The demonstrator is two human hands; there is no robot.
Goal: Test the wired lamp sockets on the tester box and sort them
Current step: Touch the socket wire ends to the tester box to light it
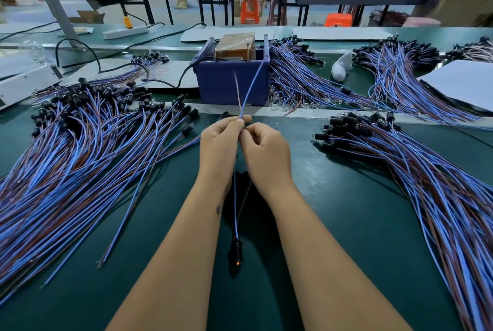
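Observation:
My left hand (221,141) and my right hand (262,149) pinch the two wires of one wired lamp socket above the green table (346,210). Its blue wire (250,85) rises to the right side of the blue tester box (232,82); its brown wire (237,90) rises beside it, blurred. The black socket (236,250) hangs below my wrists, and its small bulb glows orange. A large pile of wired sockets (80,138) lies at the left, and a smaller pile (400,159) at the right.
More socket bundles (306,77) lie behind the tester box and at the far right (400,63). A white power strip (125,31), black cables, a white device (24,82) at the left and white sheets (464,82) at the right sit on the bench.

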